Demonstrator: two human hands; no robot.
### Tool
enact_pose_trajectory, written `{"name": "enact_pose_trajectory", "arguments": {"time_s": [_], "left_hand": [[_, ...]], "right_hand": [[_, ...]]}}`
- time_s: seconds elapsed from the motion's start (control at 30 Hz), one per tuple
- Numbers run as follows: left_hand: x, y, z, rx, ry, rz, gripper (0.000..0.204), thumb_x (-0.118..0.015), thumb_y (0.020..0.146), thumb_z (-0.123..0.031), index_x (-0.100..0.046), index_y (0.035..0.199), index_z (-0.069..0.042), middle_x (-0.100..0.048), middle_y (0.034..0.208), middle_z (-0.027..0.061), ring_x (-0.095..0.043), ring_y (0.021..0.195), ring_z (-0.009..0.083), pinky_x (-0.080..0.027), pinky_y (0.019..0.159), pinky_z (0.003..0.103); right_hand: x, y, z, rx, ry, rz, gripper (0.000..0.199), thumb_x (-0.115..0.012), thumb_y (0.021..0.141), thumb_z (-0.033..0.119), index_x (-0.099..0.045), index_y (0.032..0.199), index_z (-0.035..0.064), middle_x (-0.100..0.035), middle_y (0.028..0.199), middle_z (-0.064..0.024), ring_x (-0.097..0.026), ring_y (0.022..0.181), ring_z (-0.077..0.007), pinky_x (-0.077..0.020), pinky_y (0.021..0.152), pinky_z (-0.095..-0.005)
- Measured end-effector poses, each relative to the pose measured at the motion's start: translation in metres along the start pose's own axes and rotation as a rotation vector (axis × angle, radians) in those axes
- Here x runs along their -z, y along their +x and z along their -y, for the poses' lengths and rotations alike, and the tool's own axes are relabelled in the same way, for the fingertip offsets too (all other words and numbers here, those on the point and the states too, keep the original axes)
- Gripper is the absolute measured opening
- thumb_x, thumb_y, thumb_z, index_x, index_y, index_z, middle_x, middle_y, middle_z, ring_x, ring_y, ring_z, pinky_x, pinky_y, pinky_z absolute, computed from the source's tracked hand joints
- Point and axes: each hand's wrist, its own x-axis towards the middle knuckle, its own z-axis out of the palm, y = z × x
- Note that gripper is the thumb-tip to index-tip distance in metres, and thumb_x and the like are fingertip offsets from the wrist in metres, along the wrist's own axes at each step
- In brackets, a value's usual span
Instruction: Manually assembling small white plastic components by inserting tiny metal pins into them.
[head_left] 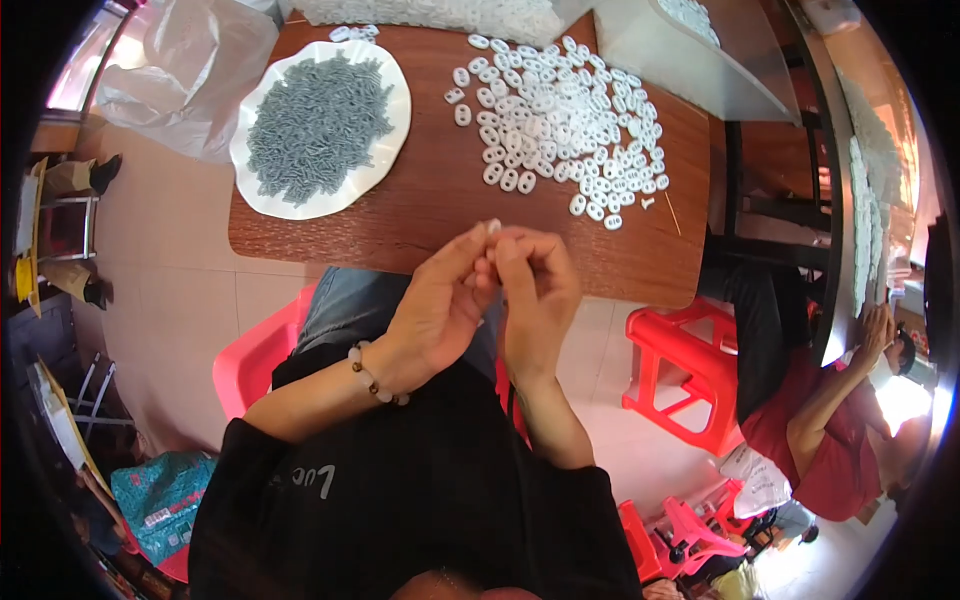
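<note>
My left hand (438, 305) and my right hand (532, 290) meet just in front of the near edge of a brown wooden table (400, 215). Together their fingertips pinch one small white plastic piece (492, 228). A bead bracelet (375, 378) circles my left wrist. On the table's left stands a white scalloped plate (390, 150) heaped with small grey plastic pieces (315, 125). To the right of it lies a loose spread of several white oval plastic pieces (560, 120).
A clear plastic bag (175, 70) hangs off the table's far left corner. I sit on a pink plastic stool (255, 360); another red stool (680, 370) stands to the right. A person in a red shirt (830, 420) sits at right beside a second table (860, 200).
</note>
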Motion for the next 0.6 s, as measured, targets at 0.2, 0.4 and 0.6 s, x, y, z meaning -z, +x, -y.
{"name": "enact_pose_trajectory", "arguments": {"time_s": [0.2,0.4,0.6], "left_hand": [[-0.029,-0.014,-0.023,-0.173,0.216,-0.079,0.023,-0.058,0.092,-0.015,-0.06,0.109,0.0,-0.061,0.092,0.0027,-0.053,0.076,0.0085,-0.044,0.067,0.022],[-0.013,-0.025,-0.056,-0.305,0.548,0.031,0.024,-0.061,0.091,-0.014,-0.06,0.11,0.0,-0.063,0.092,0.0042,-0.053,0.07,0.005,-0.042,0.063,0.019],[-0.002,-0.002,-0.037,-0.357,0.914,0.011,0.019,-0.063,0.089,-0.012,-0.063,0.103,0.0,-0.064,0.088,0.0033,-0.051,0.068,0.0048,-0.04,0.061,0.019]], "right_hand": [[0.025,0.01,0.028,0.086,0.034,-0.119,0.02,-0.052,0.095,0.017,-0.055,0.085,0.0007,-0.061,0.09,-0.0103,-0.057,0.071,-0.0122,-0.0494,0.064,-0.0255],[0.163,-0.006,0.023,0.058,-0.251,-0.029,0.034,-0.051,0.096,0.032,-0.054,0.081,0.0011,-0.059,0.083,-0.0129,-0.051,0.061,-0.0141,-0.0438,0.057,-0.0248],[0.244,-0.053,-0.023,-0.113,-0.161,-0.394,0.032,-0.05,0.096,0.031,-0.058,0.084,0.003,-0.062,0.082,-0.0083,-0.052,0.062,-0.0123,-0.0443,0.058,-0.0251]]}}
